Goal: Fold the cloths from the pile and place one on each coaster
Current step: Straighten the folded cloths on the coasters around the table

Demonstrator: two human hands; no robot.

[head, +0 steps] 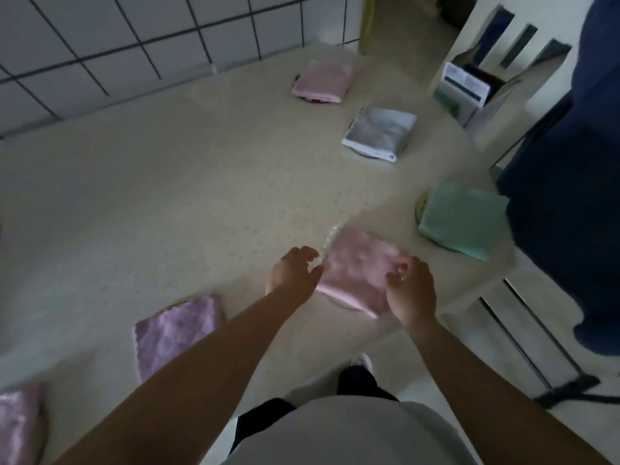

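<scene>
Both forearms reach up from the bottom of the frame to a folded pink cloth (357,270) lying just right of centre, near the table's right edge. It sits on a coaster (330,238), whose pale patterned rim shows at the cloth's upper left and again under its lower edge. The left hand (293,275) is at the cloth's left edge, fingers loosely curled; whether it pinches the fabric or only touches it I cannot tell through the blur. The right hand (411,288) is over the cloth's lower right corner, fingers bent towards the fabric, its hold equally unclear. The cloth's long axis runs from upper left to lower right, between the two hands, so either can square it on the coaster; the right hand lies closer to the overhanging corner.

Outward along the right side of the table (167,182) lie a folded green cloth (464,221) on a coaster, a grey cloth (380,132) higher up, and another pink cloth (323,80) near the top centre. At lower left lie a mauve cloth (176,333) and, at the frame's corner, one more pink one (18,424). A dark blue shape (577,162) stands by the table's right edge, close to the green cloth. Nothing blocks the hands.
</scene>
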